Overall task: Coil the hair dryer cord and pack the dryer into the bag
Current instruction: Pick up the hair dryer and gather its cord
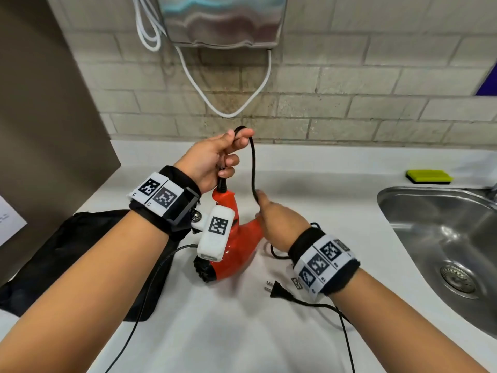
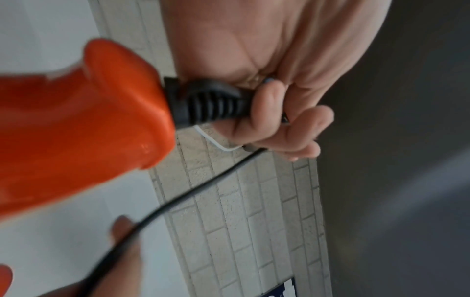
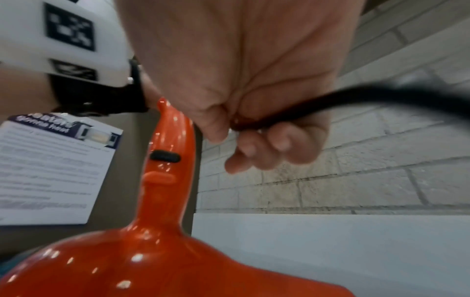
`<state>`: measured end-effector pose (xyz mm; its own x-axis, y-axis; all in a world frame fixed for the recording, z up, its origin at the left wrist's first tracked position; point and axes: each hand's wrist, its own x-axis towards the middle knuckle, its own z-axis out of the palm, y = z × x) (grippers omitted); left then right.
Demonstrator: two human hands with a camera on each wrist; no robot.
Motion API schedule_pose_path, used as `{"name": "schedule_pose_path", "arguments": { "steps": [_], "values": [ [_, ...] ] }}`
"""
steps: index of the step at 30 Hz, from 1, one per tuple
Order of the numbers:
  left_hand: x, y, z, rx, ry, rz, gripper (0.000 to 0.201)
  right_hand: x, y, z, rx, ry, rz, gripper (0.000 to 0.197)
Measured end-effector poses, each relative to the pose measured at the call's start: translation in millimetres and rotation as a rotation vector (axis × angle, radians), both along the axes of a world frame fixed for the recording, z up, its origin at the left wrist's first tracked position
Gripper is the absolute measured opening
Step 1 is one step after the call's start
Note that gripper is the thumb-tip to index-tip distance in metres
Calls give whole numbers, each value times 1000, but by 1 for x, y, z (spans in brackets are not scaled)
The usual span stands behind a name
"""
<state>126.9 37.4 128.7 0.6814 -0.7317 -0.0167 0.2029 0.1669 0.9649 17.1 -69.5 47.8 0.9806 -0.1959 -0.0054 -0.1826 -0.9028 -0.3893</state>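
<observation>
An orange hair dryer (image 1: pixel 236 246) rests nozzle-down on the white counter (image 1: pixel 309 179), its handle pointing up. My left hand (image 1: pixel 215 157) grips the black cord (image 1: pixel 252 168) just above the ribbed strain relief (image 2: pixel 211 104) at the handle's end and pinches a loop of it at the top. My right hand (image 1: pixel 279 224), lower and to the right, pinches the same cord (image 3: pixel 292 114) between thumb and fingers. The plug (image 1: pixel 277 289) lies on the counter in front of my right wrist. A flat black bag (image 1: pixel 80 251) lies at the left, under my left forearm.
A steel sink (image 1: pixel 443 243) is set into the counter at the right, with a green sponge (image 1: pixel 429 176) behind it. A metal box with white cables (image 1: pixel 223 22) hangs on the brick wall. A brown panel with a printed notice (image 3: pixel 50 170) stands at the left.
</observation>
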Motion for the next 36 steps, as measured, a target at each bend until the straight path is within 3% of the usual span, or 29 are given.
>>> {"name": "schedule_pose_path", "arguments": {
  "steps": [3, 6, 9, 12, 19, 22, 25, 29, 32, 36],
  "values": [
    [2, 0, -2, -35, 16, 65, 32, -11, 7, 0, -91, 77, 86, 69],
    [0, -2, -4, -35, -19, 99, 32, -16, 7, 3, -226, 12, 165, 68],
    [-4, -3, -2, 10, -92, 104, 30, -16, -2, 11, -424, -281, 209, 61],
    [-8, -3, 0, 55, -146, 21, 30, -16, -12, 12, -487, -621, 210, 47],
    [-21, -7, 7, 148, -155, -102, 39, -7, -3, 55, -42, -831, 254, 31],
    [-28, -8, 11, 224, -164, -212, 64, 1, -2, 67, 41, -853, 72, 33],
    [-29, -7, 12, 277, -175, -250, 87, 7, -8, 77, 43, -763, -68, 33],
    [-25, -9, 12, 219, -182, -206, 72, 14, -15, 80, 81, -592, -54, 23],
    [-18, -10, 7, 207, -216, -174, 63, 15, -24, 77, 298, -563, -41, 27],
    [-14, -10, 5, 201, -225, -162, 60, 17, -27, 76, 379, -604, -37, 34]
  ]
}}
